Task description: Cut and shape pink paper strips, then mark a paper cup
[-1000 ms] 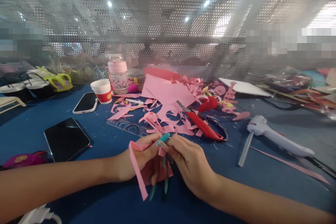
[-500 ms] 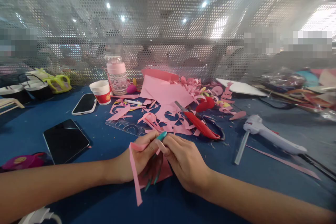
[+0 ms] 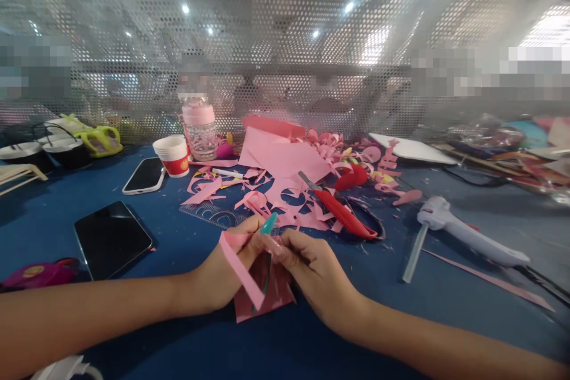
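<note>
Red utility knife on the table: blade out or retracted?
Out. A grey blade protrudes from the far end of the red utility knife, which lies among pink paper scraps.

I read this as a paper-craft bench in a shared workshop. The blue tabletop (image 3: 53, 219) is littered at centre frame with pink paper offcuts (image 3: 285, 193), the same stock as the pink paper piece (image 3: 267, 303) at lower centre. A red utility knife (image 3: 345, 217), a clear stencil ruler (image 3: 214, 214) and, at right, a white glue gun (image 3: 467, 234) lie among them. A perforated metal screen (image 3: 285, 41) walls off the bench across the upper frame, with ceiling lights showing through it.
</note>
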{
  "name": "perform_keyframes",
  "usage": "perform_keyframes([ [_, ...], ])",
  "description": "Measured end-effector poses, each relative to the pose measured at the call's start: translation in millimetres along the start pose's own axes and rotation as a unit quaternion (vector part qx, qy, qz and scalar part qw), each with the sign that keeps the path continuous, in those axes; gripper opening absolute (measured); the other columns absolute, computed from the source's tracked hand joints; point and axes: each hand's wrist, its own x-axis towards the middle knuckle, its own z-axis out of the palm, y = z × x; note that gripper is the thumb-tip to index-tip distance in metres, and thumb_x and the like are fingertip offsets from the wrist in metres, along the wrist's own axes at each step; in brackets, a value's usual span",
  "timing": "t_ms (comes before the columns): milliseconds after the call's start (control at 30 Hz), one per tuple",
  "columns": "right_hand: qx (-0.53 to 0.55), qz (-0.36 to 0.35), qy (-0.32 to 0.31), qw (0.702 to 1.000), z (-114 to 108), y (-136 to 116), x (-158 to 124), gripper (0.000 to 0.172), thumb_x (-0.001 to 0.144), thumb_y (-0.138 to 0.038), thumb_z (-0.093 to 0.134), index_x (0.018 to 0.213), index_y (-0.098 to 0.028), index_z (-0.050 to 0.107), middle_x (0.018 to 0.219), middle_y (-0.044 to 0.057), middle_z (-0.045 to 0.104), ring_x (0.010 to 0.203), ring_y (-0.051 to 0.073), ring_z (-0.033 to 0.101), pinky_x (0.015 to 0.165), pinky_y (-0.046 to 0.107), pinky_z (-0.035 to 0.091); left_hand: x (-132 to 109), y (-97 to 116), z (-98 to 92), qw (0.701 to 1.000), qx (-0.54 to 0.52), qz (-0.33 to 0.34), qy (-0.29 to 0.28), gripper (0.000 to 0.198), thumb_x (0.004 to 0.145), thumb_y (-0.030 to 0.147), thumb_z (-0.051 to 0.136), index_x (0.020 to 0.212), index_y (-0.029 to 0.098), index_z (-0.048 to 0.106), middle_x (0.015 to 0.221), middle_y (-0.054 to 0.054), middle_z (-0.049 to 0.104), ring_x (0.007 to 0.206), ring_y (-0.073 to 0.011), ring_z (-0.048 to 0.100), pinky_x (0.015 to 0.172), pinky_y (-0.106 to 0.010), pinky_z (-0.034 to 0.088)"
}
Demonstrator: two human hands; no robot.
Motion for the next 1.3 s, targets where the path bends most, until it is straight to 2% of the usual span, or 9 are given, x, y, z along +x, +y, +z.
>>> perform_keyframes([
  [133,0.081,0.029,-0.006,0.996,-0.9,2.8,1.3,0.035,0.085,-0.046,0.043,0.065,-0.018,0.043,0.057,-0.004,0.038,0.048,0.006,0.033,0.041,0.019,0.027,-0.5,4.5,-0.1,0.999,-0.027,-0.004,-0.023,0.026,0.088,0.041,0.041,0.081,0.017,0.05,0.072,0.001,0.05,0.067,-0.0112,0.049,0.063,-0.023,0.043],
  [200,0.114,0.036,-0.005,0.993,-0.4,2.0,1.8,0.034,0.084,-0.046,0.044,0.065,-0.018,0.044,0.057,-0.004,0.039,0.047,0.006,0.032,0.04,0.019,0.026,-0.1,7.2,0.5,1.0,-0.023,-0.005,-0.019,0.025,0.088,0.039,0.042,0.081,0.017,0.05,0.07,0.002,0.05,0.063,-0.0099,0.048,0.06,-0.021,0.042],
  [333,0.169,0.07,-0.006,0.983,1.3,-3.5,1.9,0.035,0.083,-0.047,0.046,0.066,-0.018,0.045,0.053,-0.006,0.037,0.043,0.005,0.03,0.039,0.019,0.026,0.0,9.2,1.1,0.999,0.052,0.001,0.015,0.028,0.088,0.038,0.041,0.072,0.016,0.048,0.061,0.004,0.045,0.053,-0.0074,0.039,0.051,-0.018,0.036],
  [567,0.185,0.088,-0.007,0.979,2.1,-8.6,0.1,0.037,0.082,-0.048,0.047,0.061,-0.018,0.044,0.047,-0.008,0.04,0.035,0.003,0.031,0.033,0.018,0.023,-2.9,4.5,-1.5,0.989,0.129,0.058,0.033,0.029,0.091,0.036,0.036,0.072,0.018,0.046,0.061,0.004,0.045,0.054,-0.0082,0.037,0.052,-0.019,0.035],
  [700,0.189,0.088,-0.022,0.978,2.7,-7.2,-0.6,0.039,0.082,-0.05,0.044,0.059,-0.019,0.042,0.042,-0.009,0.038,0.033,0.003,0.031,0.032,0.017,0.024,-3.7,4.1,-1.9,0.988,0.135,0.063,0.033,0.029,0.091,0.037,0.035,0.072,0.018,0.045,0.059,0.005,0.043,0.053,-0.0082,0.035,0.05,-0.02,0.034],
  [933,0.204,0.058,-0.057,0.976,1.0,-8.2,0.0,0.04,0.082,-0.05,0.045,0.058,-0.018,0.041,0.044,-0.009,0.036,0.033,0.002,0.03,0.032,0.017,0.024,-1.4,2.3,-0.9,0.993,0.101,0.061,-0.011,0.026,0.092,0.034,0.033,0.073,0.019,0.042,0.063,0.004,0.043,0.056,-0.0086,0.037,0.052,-0.02,0.035],
  [1133,0.242,0.057,-0.046,0.968,3.2,-9.5,2.8,0.036,0.077,-0.049,0.054,0.059,-0.018,0.047,0.044,-0.008,0.039,0.034,0.003,0.031,0.031,0.018,0.022,-3.6,2.5,-1.3,0.982,0.16,0.089,-0.052,0.029,0.092,0.04,0.028,0.078,0.019,0.042,0.071,0.001,0.043,0.066,-0.0123,0.04,0.062,-0.026,0.038],
  [1300,0.289,0.093,-0.044,0.952,5.1,-11.1,5.3,0.036,0.066,-0.046,0.067,0.055,-0.016,0.05,0.045,-0.007,0.045,0.035,0.002,0.035,0.031,0.016,0.022,-8.1,2.6,-0.1,0.978,0.179,0.097,-0.04,0.031,0.091,0.046,0.025,0.081,0.02,0.038,0.071,0.002,0.039,0.063,-0.0125,0.038,0.058,-0.026,0.036],
])
